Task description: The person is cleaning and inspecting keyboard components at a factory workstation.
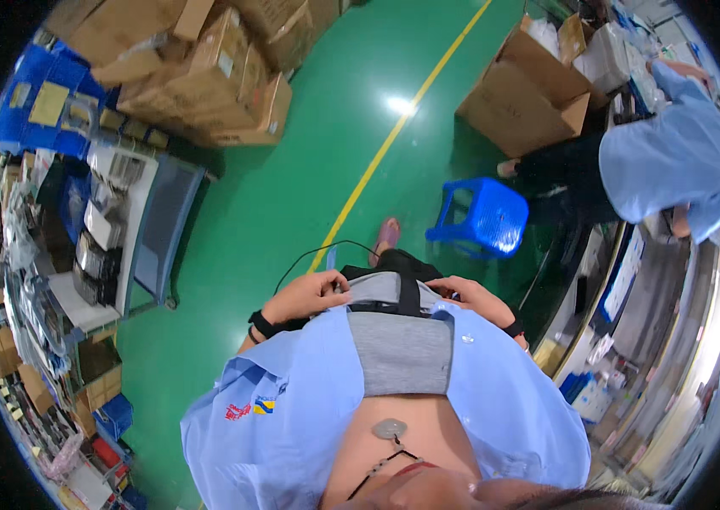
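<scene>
At my waist, both hands rest on either side of a black strap (pixel 409 295) over a grey shirt (pixel 401 353). My left hand (pixel 307 295) is closed, fingers curled against the edge of the grey cloth; what lies inside them is hidden. On the other side, my right hand (pixel 472 297) bends its fingers in at the cloth, closed too, and I cannot make out what they pinch. A light blue overshirt (pixel 292 365) hangs unfastened around the grey one. From beside my left hand a thin black cable (pixel 309 252) loops out over the floor.
A blue plastic stool (pixel 496 217) stands ahead to the right, near a person in a light blue shirt (pixel 662 161) at a workbench (pixel 577 340). Cardboard boxes (pixel 207 85) pile up at far left, above a wheeled cart (pixel 152 229). Another large carton (pixel 517 102) stands far right. A yellow line (pixel 377 161) crosses the green floor.
</scene>
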`<state>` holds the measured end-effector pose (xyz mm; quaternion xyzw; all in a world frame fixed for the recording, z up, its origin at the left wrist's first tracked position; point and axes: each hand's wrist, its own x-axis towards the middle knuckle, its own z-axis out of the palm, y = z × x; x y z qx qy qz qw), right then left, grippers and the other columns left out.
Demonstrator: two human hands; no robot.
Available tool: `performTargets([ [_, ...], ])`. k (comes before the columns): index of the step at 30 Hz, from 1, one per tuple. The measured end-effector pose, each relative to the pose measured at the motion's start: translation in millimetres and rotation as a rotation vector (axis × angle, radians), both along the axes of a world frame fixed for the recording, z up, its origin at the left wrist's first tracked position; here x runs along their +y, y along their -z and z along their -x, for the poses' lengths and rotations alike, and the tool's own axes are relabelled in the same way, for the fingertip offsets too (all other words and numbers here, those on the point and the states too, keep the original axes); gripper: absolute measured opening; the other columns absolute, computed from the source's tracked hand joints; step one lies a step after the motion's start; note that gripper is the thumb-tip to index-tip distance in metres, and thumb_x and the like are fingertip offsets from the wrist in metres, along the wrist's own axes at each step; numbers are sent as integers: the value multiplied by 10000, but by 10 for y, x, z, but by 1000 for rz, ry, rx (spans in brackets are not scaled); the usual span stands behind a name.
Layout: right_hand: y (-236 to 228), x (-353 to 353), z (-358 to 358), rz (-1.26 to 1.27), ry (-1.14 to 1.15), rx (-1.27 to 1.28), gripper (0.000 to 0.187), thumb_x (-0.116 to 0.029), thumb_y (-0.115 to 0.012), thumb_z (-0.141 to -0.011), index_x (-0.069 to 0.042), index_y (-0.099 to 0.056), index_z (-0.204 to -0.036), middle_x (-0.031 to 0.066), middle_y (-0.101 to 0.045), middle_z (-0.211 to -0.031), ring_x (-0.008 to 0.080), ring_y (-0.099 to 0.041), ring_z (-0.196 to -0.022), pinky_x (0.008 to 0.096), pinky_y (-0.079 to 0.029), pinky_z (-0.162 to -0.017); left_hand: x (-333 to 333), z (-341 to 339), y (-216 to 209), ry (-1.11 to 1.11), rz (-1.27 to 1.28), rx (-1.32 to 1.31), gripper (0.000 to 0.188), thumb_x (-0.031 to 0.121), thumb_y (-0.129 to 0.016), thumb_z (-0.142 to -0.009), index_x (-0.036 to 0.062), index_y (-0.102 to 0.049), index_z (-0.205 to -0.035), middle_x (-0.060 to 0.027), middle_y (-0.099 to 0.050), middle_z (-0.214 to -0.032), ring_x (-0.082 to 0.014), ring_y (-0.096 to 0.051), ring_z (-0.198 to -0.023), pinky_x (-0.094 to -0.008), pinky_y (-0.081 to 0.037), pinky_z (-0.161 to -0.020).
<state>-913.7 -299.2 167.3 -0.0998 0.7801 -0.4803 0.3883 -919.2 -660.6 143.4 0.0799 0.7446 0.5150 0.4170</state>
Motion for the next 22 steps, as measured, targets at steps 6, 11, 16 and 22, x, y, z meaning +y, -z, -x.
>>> performTargets([
  [6, 42, 499, 1568, -42, -134, 1, 374, -258, -609, -925, -17, -601, -1210, 161, -670, -1033, 255, -644, -947, 350, -502, -830, 560, 1357, 49, -85, 17, 262, 304, 276, -640, -928, 37, -593, -1111, -110, -620, -975, -179, -583, -904, -324, -465, -802],
  [11, 538, 813, 2694, 188, 92, -290, 256, -177, -585, -904, -12, -558, -1097, 42, -609, -962, 106, -551, -900, 271, -466, -805, 629, 2748, 305, -17, 45, 27, 263, 266, -623, -940, 37, -615, -1068, -77, -622, -879, -117, -554, -802, -288, -456, -718],
  [16, 681, 1034, 4204, 219, 138, -227, 281, -227, -614, -934, -25, -543, -1117, 35, -596, -1000, 98, -532, -924, 269, -453, -826, 188, 4281, 627, 82, -36, -182, 178, 206, -638, -927, 31, -613, -920, 25, -546, -721, -61, -462, -653, -248, -392, -571],
  [22, 443, 1284, 5958, 294, 38, -382, 345, -318, -602, -960, -32, -548, -1146, -18, -578, -1002, 80, -503, -908, 259, -441, -822, 549, 6795, 293, 321, 20, 96, 249, 242, -645, -909, 5, -604, -974, -61, -610, -815, -113, -530, -775, -305, -470, -715],
])
